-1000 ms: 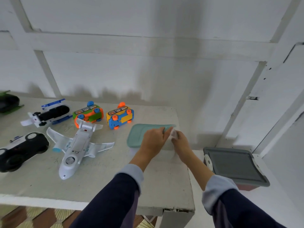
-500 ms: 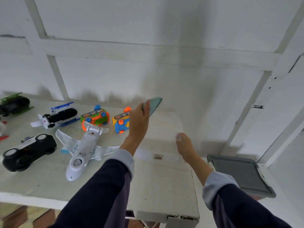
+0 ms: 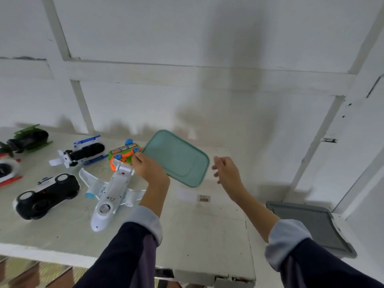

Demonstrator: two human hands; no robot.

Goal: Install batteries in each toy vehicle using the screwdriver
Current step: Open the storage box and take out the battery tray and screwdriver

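Now we log | table (image 3: 207,235) bears toys | white airplane (image 3: 110,196) left of teal lid (image 3: 178,159), belly up, light, stiff; we judge wings fragile, take the fuselage | our left hand (image 3: 149,169) grips lid's left edge, lifted, tilted | right hand (image 3: 226,171) beside it, fingers loose, empty | screwdriver, batteries unseen
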